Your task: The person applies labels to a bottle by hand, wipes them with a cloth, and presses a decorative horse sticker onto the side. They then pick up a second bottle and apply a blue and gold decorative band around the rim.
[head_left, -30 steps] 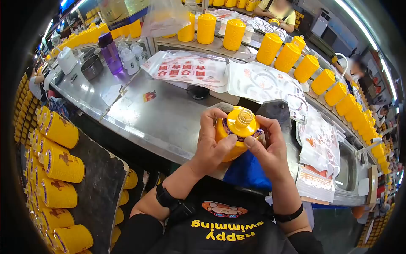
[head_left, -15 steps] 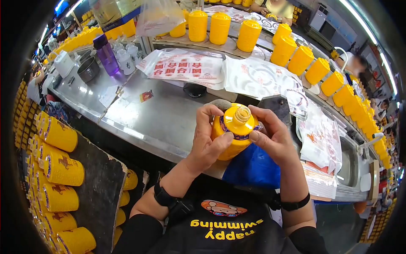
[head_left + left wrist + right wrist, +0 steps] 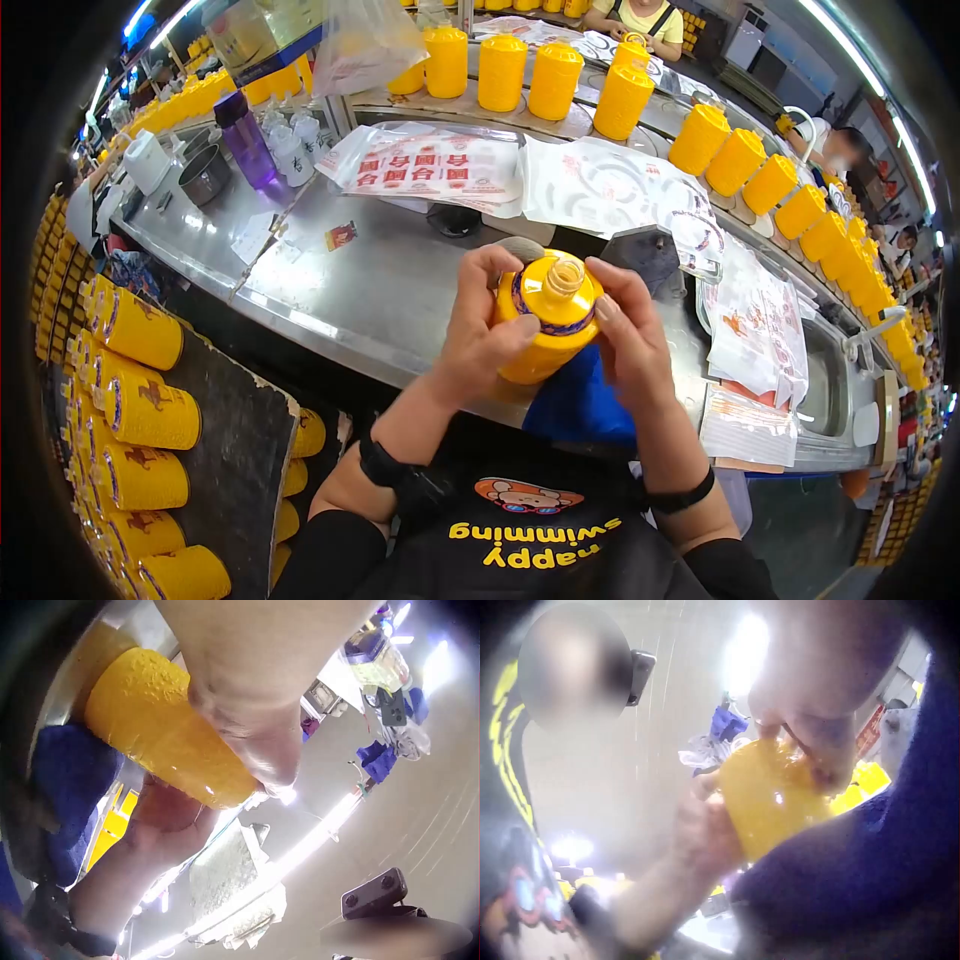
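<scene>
Just above the bench's near edge, a yellow bottle (image 3: pixel 545 352) is held between both hands, its clear threaded neck facing up and toward me. A dark purple patterned band (image 3: pixel 567 328) circles its shoulder. My left hand (image 3: pixel 478 330) grips the bottle's left side, thumb on the front by the band and index finger bent over the back. On the opposite side my right hand (image 3: pixel 632 325) holds it, the thumb tip at the band's right end and the fingers behind. The left wrist view shows the bottle's embossed lower body (image 3: pixel 161 727).
A blue cloth (image 3: pixel 580 400) lies under the bottle at the bench edge. Behind stand a dark angular block (image 3: pixel 645 262) and printed sticker sheets (image 3: pixel 435 165). Yellow bottles (image 3: pixel 555 82) line the curved conveyor; more bottles (image 3: pixel 150 410) stack at left. A sink (image 3: pixel 825 385) is at right.
The bottle and both hands have shifted slightly left. The right fingers lifted off half a second ago, with the band's loose end showing; now they are back against the bottle and the band lies flatter.
</scene>
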`<state>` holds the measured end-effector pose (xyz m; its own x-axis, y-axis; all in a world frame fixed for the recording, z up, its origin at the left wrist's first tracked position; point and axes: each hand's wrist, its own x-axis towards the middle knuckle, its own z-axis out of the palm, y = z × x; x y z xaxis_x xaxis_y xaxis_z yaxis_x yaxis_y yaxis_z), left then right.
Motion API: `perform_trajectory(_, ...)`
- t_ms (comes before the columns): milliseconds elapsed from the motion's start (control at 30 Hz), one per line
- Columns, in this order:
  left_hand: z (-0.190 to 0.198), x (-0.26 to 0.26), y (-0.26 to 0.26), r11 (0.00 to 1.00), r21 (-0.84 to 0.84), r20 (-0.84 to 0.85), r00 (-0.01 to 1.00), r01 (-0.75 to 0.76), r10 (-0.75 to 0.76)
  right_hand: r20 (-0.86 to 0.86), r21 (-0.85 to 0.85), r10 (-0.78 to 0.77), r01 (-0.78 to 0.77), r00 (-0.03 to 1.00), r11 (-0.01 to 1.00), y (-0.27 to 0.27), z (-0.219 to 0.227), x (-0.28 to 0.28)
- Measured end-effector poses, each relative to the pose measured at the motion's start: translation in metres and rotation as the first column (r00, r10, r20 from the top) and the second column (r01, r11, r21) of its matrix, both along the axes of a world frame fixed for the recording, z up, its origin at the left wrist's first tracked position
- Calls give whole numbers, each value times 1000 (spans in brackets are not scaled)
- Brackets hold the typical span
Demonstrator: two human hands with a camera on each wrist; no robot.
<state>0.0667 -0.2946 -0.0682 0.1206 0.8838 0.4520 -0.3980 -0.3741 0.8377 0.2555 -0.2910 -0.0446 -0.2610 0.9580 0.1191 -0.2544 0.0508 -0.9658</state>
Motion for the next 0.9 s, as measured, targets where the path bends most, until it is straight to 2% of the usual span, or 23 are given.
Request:
perform_trajectory(67, 5, -20, 12, 978, -6, 48, 977, 208, -207, 22, 0, 14, -14, 1000, 1000, -16, 0, 6)
perform_trajectory(100, 6, -28, 16, 982, -25, 30, 982, 186, -185, 34, -2, 25, -24, 999, 1000, -21, 2, 10)
perform_trajectory(133, 7, -35, 18, 986, -48, 11, 987, 161, -160, 196, 92, 4, -23, 981, 995, -23, 6, 14)
perform_trajectory(233, 7, -35, 9, 999, -32, -37, 999, 31, -32, 452, 337, -140, -23, 881, 941, -25, 23, 4)
perform_trajectory(300, 12, -18, -7, 995, 21, 1, 995, -101, 101, 521, 370, -156, -58, 839, 927, -20, 25, 0)
perform_trajectory(367, 8, -9, -13, 992, 33, -25, 992, -121, 122, 563, 434, -194, -87, 803, 897, -19, 27, -6)
perform_trajectory(467, 3, -5, -15, 993, -17, -63, 991, -118, 117, 620, 605, -366, -126, 694, 786, -19, 31, -16)
perform_trajectory(500, 4, -5, -15, 993, -11, -64, 991, -117, 116, 632, 653, -426, -149, 648, 742, -20, 32, -17)
perform_trajectory(600, 6, -5, -16, 993, -1, -67, 991, -115, 115, 608, 630, -411, -99, 679, 770, -20, 31, -19)
perform_trajectory(733, 7, -5, -15, 991, 14, -75, 989, -131, 131, 517, 752, -531, -60, 671, 656, -19, 33, -13)
perform_trajectory(833, 4, -4, -15, 990, 17, -93, 985, -142, 143, 469, 839, -638, -81, 611, 539, -17, 31, -7)
perform_trajectory(900, 3, -5, -15, 990, 8, -89, 986, -138, 138, 478, 836, -608, -116, 635, 536, -22, 36, -9)
